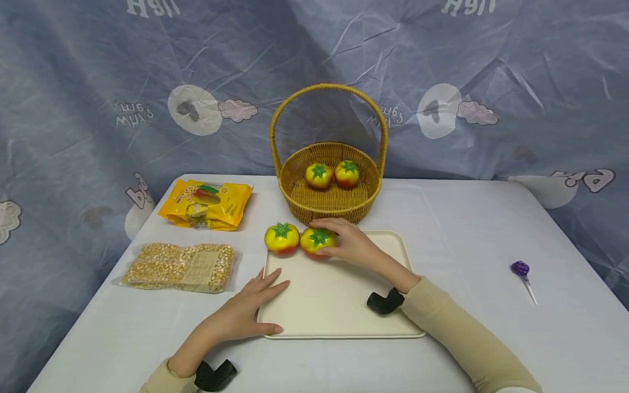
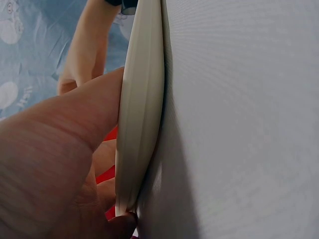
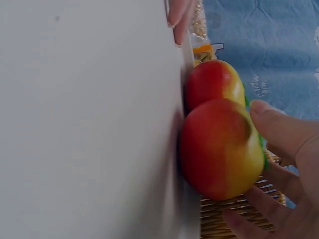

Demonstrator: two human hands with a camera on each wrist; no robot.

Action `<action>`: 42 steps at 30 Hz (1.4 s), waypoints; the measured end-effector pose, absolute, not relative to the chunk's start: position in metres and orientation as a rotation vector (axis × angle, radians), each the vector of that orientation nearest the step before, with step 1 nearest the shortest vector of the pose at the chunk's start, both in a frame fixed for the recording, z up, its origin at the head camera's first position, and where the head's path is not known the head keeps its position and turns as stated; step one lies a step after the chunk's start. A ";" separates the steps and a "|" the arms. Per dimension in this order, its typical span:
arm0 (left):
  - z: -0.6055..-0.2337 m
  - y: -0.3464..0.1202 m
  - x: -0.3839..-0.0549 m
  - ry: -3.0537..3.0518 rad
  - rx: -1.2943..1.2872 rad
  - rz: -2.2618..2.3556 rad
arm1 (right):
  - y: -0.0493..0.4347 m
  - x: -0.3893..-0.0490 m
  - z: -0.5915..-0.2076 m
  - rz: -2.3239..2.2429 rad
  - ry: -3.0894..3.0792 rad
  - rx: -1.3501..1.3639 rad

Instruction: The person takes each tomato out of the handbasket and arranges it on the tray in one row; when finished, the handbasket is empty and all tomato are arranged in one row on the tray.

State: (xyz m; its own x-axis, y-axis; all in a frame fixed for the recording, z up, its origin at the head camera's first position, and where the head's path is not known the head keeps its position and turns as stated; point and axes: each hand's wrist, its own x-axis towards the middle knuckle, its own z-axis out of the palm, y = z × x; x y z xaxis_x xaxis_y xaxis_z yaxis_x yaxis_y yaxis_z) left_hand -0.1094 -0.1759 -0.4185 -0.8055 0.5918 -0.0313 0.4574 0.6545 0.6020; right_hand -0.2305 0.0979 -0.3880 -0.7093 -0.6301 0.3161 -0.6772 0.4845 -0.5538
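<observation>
My right hand [image 1: 351, 243] has its thumb and fingers bent around a yellow-red toy tomato [image 3: 222, 152] with a green leafy top, at the back left of a cream tray [image 1: 339, 305]. Close beside it on the left sits a second toy tomato [image 1: 282, 240] by the tray's corner. My left hand [image 1: 245, 311] rests with spread fingers on the tray's left edge; in the left wrist view its thumb [image 2: 99, 102] lies against the rim. Behind the tray stands a wicker basket [image 1: 329, 213] with a tall handle, holding two more toy tomatoes [image 1: 333, 174].
Left of the tray lie a bag of corn kernels [image 1: 172, 266] and, farther back, a yellow snack bag [image 1: 206, 204]. A purple lollipop [image 1: 521, 268] lies at the right on the white tablecloth [image 1: 467, 234]. A blue-grey printed curtain [image 1: 314, 43] hangs behind.
</observation>
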 end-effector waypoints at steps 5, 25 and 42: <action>-0.419 -0.176 -0.109 2.645 0.854 0.869 | 0.105 -0.228 -0.371 0.988 -2.634 1.181; -0.419 -0.175 -0.109 2.650 0.871 0.881 | 0.139 -0.311 -0.330 1.749 -2.380 0.791; -0.422 -0.177 -0.111 2.651 0.867 0.874 | 0.138 -0.363 -0.342 1.797 -2.496 0.454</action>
State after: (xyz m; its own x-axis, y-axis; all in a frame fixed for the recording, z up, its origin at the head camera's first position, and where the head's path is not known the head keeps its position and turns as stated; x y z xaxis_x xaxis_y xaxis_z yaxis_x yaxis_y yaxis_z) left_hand -0.1106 -0.1771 -0.4221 -0.8023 0.5966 -0.0214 0.4668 0.6493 0.6004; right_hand -0.3628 0.1385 -0.3417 -0.9569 -0.2154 0.1951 -0.2533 0.2892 -0.9231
